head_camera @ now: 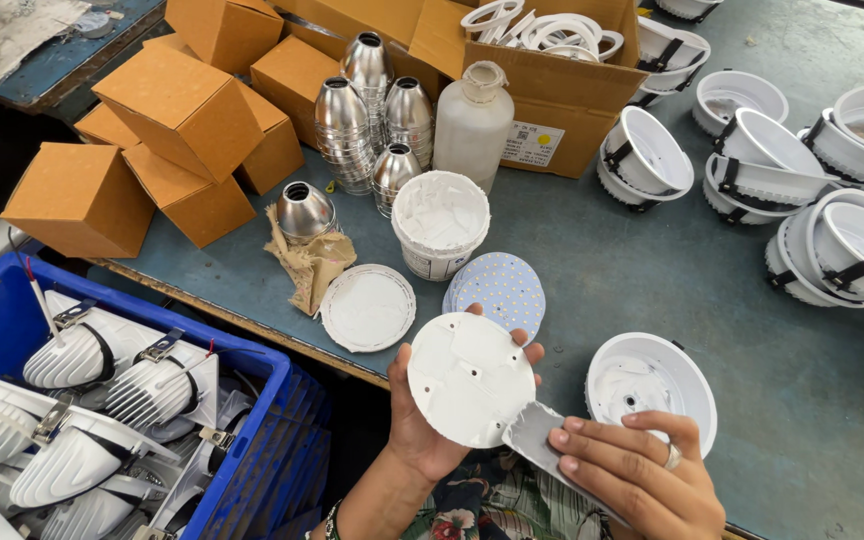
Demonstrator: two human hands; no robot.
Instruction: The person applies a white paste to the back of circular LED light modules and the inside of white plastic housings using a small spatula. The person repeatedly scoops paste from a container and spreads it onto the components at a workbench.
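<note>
A white round plate (470, 378), coated with white paste, is held up in the left hand (422, 420) with the fingers closed behind its edge, low in the middle of the view, above the edge of the grey-blue table (602, 260). The right hand (642, 470), at about four o'clock from the plate, pinches a flat grey scraper (537, 440) whose tip touches the plate's lower rim. At twelve o'clock from the plate lies a stack of round LED boards (500, 290), further up an open paste tub (440, 222), at three o'clock a white lamp housing (652, 385), at nine o'clock a blue crate (252, 420).
</note>
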